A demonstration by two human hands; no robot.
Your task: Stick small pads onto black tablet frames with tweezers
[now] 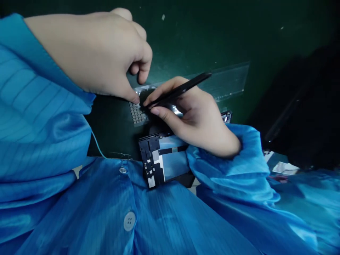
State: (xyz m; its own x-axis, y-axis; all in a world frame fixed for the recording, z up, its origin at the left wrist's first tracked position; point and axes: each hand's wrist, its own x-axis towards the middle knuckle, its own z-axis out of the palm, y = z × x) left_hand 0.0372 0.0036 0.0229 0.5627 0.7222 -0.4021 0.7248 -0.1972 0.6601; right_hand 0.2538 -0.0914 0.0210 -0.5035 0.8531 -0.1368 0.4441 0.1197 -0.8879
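My right hand [198,118] grips black tweezers [183,89], their tip pointing left and down at a clear sheet of small grey square pads [136,113]. My left hand [99,53] hovers above, with thumb and forefinger pinched down on the edge of that sheet; whether it lifts a pad I cannot tell. Just below my right hand lies an opened phone frame [164,159], black at its left end with a blue-grey panel, close to my chest.
A dark green mat [202,35] covers the work surface. A clear plastic strip [228,81] lies behind my right hand. A dark bulky object [308,106] fills the right side. My blue smock sleeves and front fill the foreground.
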